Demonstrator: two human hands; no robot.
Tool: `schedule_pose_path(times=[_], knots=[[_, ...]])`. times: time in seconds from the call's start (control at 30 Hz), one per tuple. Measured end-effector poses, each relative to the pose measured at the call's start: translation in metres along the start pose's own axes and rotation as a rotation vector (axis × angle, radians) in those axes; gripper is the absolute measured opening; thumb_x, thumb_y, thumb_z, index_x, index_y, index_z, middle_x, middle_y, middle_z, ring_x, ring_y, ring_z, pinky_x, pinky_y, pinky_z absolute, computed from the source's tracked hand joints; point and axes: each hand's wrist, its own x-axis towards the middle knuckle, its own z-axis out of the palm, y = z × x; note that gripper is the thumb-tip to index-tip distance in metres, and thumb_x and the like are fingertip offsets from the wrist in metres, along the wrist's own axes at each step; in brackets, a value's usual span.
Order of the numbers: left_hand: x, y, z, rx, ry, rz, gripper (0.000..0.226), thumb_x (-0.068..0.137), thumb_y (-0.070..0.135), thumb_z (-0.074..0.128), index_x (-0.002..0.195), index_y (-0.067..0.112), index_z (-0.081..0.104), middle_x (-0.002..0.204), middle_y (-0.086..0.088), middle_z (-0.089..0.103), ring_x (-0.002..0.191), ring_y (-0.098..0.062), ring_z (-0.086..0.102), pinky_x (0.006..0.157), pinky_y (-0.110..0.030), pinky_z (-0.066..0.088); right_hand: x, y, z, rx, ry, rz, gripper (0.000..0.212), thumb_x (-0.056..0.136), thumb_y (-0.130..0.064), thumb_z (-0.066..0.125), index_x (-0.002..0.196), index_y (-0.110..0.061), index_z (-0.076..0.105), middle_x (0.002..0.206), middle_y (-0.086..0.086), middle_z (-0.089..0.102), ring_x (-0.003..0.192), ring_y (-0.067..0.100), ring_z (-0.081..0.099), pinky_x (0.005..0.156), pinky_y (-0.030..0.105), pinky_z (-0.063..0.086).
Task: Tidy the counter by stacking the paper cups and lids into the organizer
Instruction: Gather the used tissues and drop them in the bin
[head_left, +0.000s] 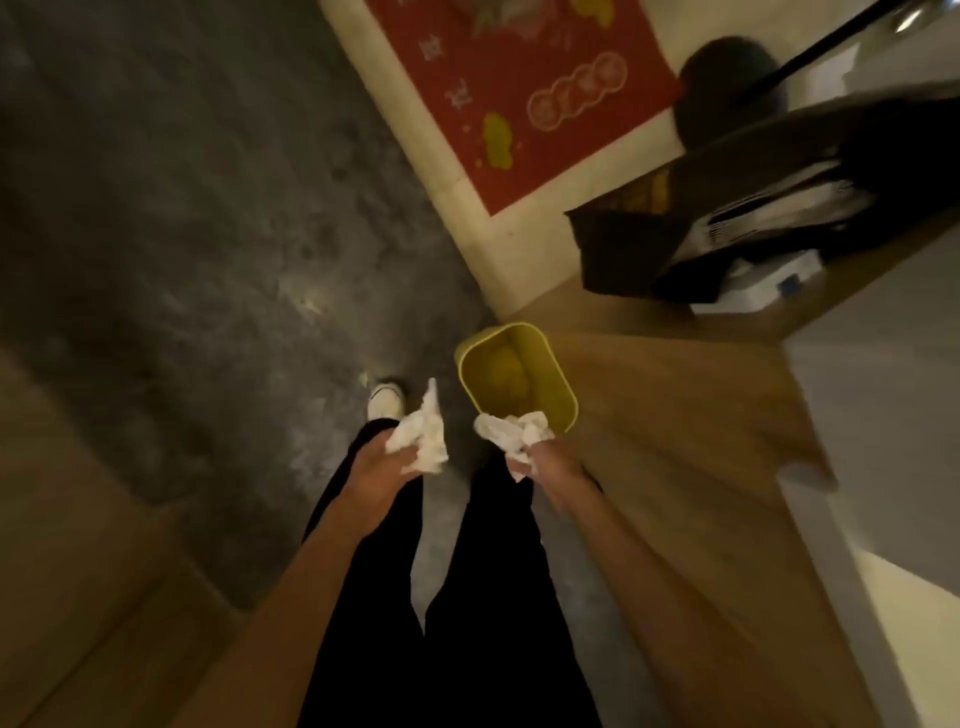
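Note:
I look down at a dark floor. My left hand (382, 460) grips a crumpled white tissue (423, 439) above my legs. My right hand (553, 467) grips another crumpled white tissue (511, 434), held at the near rim of a yellow waste bin (556, 384). The bin stands open on the floor against a wooden counter side (675, 415), with something yellow inside. No paper cups or lids are in view. A black mesh organizer (618, 249) with papers sits on the counter top at the upper right.
A red printed mat (519, 104) lies on a pale floor strip ahead. A dark round object with a black pole (732, 78) is at the top right. My white shoe (387, 400) stands left of the bin. A wooden surface (62, 571) borders the lower left.

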Motion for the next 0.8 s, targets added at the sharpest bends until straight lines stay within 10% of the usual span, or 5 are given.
schedule_pose_path(times=[0.17, 0.33, 0.43, 0.6, 0.8], knots=[[0.095, -0.019, 0.006, 0.102, 0.04, -0.032, 0.037, 0.097, -0.008, 0.044, 0.133, -0.003, 0.047, 0.121, -0.02, 0.055, 0.087, -0.025, 0.063, 0.063, -0.036, 0.062, 0.112, -0.014, 0.022, -0.29, 0.089, 0.024, 0.021, 0.094, -0.009, 0.055, 0.111, -0.002, 0.065, 0.109, 0.02, 0.062, 0.074, 0.026, 0.06, 0.042, 0.02, 0.047], [0.187, -0.039, 0.038, 0.497, 0.16, 0.048, 0.03, 0.092, 0.003, 0.06, 0.12, -0.005, 0.056, 0.128, -0.025, 0.056, 0.093, -0.024, 0.062, 0.079, -0.024, 0.056, 0.206, -0.018, 0.016, -0.263, -0.041, 0.176, 0.05, 0.091, -0.033, 0.059, 0.134, -0.01, 0.049, 0.144, 0.012, 0.045, 0.128, 0.034, 0.047, 0.103, 0.044, 0.042], [0.232, -0.058, 0.06, 0.825, 0.085, 0.083, 0.048, 0.09, 0.033, 0.067, 0.124, 0.002, 0.055, 0.126, -0.019, 0.055, 0.113, -0.032, 0.06, 0.1, -0.041, 0.049, 0.255, -0.008, 0.008, -0.664, 0.149, -0.132, 0.048, 0.095, -0.034, 0.051, 0.133, -0.005, 0.05, 0.142, 0.019, 0.041, 0.126, 0.037, 0.046, 0.106, 0.048, 0.039], [0.296, -0.091, 0.094, 1.348, -0.117, 0.256, 0.033, 0.093, 0.008, 0.053, 0.125, 0.014, 0.055, 0.128, -0.015, 0.045, 0.114, -0.037, 0.051, 0.098, -0.044, 0.046, 0.32, 0.02, -0.004, -0.824, 0.062, -0.387, 0.039, 0.088, -0.004, 0.057, 0.127, -0.006, 0.054, 0.13, 0.019, 0.054, 0.12, 0.035, 0.052, 0.101, 0.047, 0.044], [0.35, -0.124, 0.114, 1.716, -0.13, 0.304, 0.068, 0.087, 0.017, 0.064, 0.147, 0.021, 0.032, 0.151, -0.012, 0.021, 0.136, -0.036, 0.026, 0.109, -0.051, 0.039, 0.358, 0.054, -0.024, -1.232, 0.126, -0.581, 0.071, 0.083, -0.018, 0.068, 0.144, -0.027, 0.035, 0.151, 0.008, 0.026, 0.137, 0.033, 0.028, 0.11, 0.046, 0.029]])
